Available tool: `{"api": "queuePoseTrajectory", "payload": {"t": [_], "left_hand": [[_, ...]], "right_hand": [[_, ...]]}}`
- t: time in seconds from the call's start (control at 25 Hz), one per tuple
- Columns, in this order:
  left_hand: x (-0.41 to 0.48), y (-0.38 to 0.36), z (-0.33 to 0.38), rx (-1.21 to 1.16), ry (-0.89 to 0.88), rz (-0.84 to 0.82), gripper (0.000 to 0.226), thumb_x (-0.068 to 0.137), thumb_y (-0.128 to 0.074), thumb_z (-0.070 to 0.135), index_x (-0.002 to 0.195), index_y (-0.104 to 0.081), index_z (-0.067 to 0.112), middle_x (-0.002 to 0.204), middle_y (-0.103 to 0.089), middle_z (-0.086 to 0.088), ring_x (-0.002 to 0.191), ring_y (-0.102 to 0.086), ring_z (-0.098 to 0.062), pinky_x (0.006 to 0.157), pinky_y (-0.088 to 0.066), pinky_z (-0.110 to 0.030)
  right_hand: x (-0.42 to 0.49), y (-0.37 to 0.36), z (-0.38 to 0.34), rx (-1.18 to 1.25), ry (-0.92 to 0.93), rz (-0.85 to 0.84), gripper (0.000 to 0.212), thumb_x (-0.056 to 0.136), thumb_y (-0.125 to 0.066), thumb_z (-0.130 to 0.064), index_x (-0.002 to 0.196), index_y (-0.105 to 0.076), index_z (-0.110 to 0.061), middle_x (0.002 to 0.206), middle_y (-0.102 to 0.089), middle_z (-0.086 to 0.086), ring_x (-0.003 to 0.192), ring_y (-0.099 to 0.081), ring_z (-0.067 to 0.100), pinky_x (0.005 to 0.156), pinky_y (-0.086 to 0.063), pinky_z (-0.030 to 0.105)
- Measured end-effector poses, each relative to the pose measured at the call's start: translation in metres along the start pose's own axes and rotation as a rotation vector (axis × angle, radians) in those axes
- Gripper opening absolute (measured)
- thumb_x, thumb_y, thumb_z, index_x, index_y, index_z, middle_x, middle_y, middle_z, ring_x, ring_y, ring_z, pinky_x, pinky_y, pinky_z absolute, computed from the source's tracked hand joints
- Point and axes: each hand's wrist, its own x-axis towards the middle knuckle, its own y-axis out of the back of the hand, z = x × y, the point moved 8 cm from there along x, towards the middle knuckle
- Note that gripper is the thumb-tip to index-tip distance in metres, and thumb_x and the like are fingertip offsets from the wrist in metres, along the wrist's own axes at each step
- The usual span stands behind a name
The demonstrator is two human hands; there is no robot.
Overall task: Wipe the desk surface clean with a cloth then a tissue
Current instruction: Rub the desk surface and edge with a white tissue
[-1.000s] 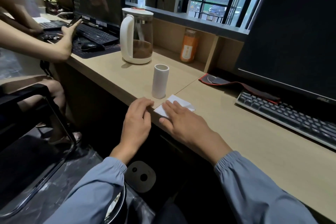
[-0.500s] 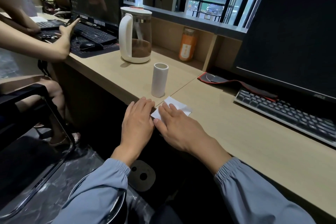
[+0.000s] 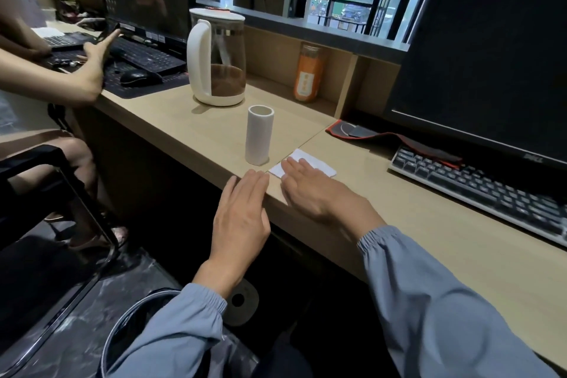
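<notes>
A folded white tissue lies flat on the light wooden desk near its front edge. My right hand presses on the tissue's near half with straight fingers. My left hand is flat with straight fingers just left of it, its fingertips over the desk's front edge and the rest of the hand off the desk. A white upright tube stands right behind the hands.
A white and glass kettle and an orange bottle stand further back. A keyboard and monitor fill the right. Another person's hand rests by a second keyboard and mouse at left. A bin sits below.
My right hand with the tissue slid a little toward the left and the desk's front edge, then eased back. My left hand straightened and pulled back off the desk edge.
</notes>
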Motion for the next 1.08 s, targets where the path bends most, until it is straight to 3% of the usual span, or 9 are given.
{"api": "queuePoseTrajectory", "payload": {"t": [0.32, 0.44, 0.48, 0.56, 0.64, 0.8, 0.96, 1.08], "left_hand": [[0.003, 0.004, 0.001, 0.029, 0.006, 0.088, 0.054, 0.077, -0.058, -0.016, 0.126, -0.068, 0.003, 0.130, -0.068, -0.010, 0.128, -0.062, -0.029, 0.120, -0.038, -0.049], [0.012, 0.007, -0.004, 0.053, 0.018, 0.087, 0.037, 0.081, -0.058, -0.012, 0.110, -0.071, 0.006, 0.105, -0.071, -0.007, 0.105, -0.066, -0.027, 0.118, -0.040, -0.047], [0.017, 0.008, -0.006, 0.068, 0.026, 0.077, 0.028, 0.082, -0.057, -0.009, 0.101, -0.071, 0.007, 0.094, -0.068, -0.006, 0.094, -0.064, -0.027, 0.115, -0.043, -0.047], [0.031, 0.006, -0.005, 0.064, 0.054, 0.034, 0.015, 0.085, -0.056, -0.001, 0.086, -0.069, 0.008, 0.080, -0.061, -0.007, 0.080, -0.059, -0.032, 0.093, -0.054, -0.051], [0.049, -0.001, -0.002, -0.014, 0.086, -0.045, 0.012, 0.087, -0.061, 0.004, 0.089, -0.072, 0.009, 0.084, -0.067, -0.008, 0.084, -0.063, -0.035, 0.074, -0.058, -0.049], [0.062, -0.022, 0.014, -0.219, 0.089, -0.144, 0.026, 0.095, -0.058, 0.003, 0.114, -0.074, 0.011, 0.105, -0.075, -0.007, 0.099, -0.067, -0.032, 0.083, -0.056, -0.045], [0.060, -0.025, -0.002, -0.282, 0.214, -0.139, 0.029, 0.097, -0.059, 0.006, 0.119, -0.076, 0.015, 0.113, -0.077, -0.002, 0.109, -0.067, -0.025, 0.094, -0.051, -0.037], [0.061, -0.021, -0.006, -0.338, 0.232, -0.153, 0.035, 0.093, -0.055, 0.004, 0.114, -0.079, 0.018, 0.113, -0.078, 0.004, 0.111, -0.068, -0.020, 0.099, -0.053, -0.036]], "right_hand": [[-0.007, 0.002, -0.002, -0.037, 0.075, -0.043, 0.057, 0.110, -0.012, -0.033, 0.162, 0.000, -0.014, 0.169, 0.008, 0.000, 0.155, 0.008, 0.017, 0.126, -0.001, 0.039], [0.025, 0.018, 0.009, -0.035, -0.021, -0.029, 0.058, 0.110, -0.012, -0.033, 0.160, -0.007, -0.006, 0.170, 0.001, 0.008, 0.156, 0.001, 0.024, 0.125, -0.006, 0.042], [0.029, 0.016, 0.009, -0.044, -0.029, -0.019, 0.060, 0.109, -0.012, -0.036, 0.161, -0.006, -0.006, 0.170, 0.002, 0.008, 0.156, 0.001, 0.024, 0.124, -0.007, 0.042], [0.023, 0.005, 0.009, -0.066, -0.017, -0.030, 0.064, 0.107, -0.012, -0.042, 0.161, 0.001, -0.010, 0.169, 0.008, 0.005, 0.156, 0.006, 0.021, 0.125, -0.003, 0.041], [0.011, -0.002, 0.012, -0.062, 0.022, -0.052, 0.063, 0.107, -0.011, -0.042, 0.162, 0.003, -0.013, 0.169, 0.012, 0.002, 0.155, 0.010, 0.017, 0.125, 0.000, 0.038], [0.030, 0.017, 0.030, -0.032, -0.021, -0.067, 0.058, 0.110, -0.011, -0.034, 0.161, 0.001, -0.010, 0.169, 0.009, 0.004, 0.156, 0.007, 0.018, 0.125, -0.002, 0.039], [0.079, 0.030, 0.068, 0.124, -0.266, -0.027, 0.058, 0.104, -0.015, -0.031, 0.154, -0.021, -0.002, 0.164, -0.015, 0.014, 0.151, -0.015, 0.032, 0.121, -0.019, 0.051], [0.072, 0.022, 0.063, -0.053, -0.108, -0.022, 0.065, 0.105, -0.014, -0.042, 0.159, -0.010, -0.008, 0.169, -0.002, 0.007, 0.155, -0.002, 0.027, 0.124, -0.011, 0.047]]}}
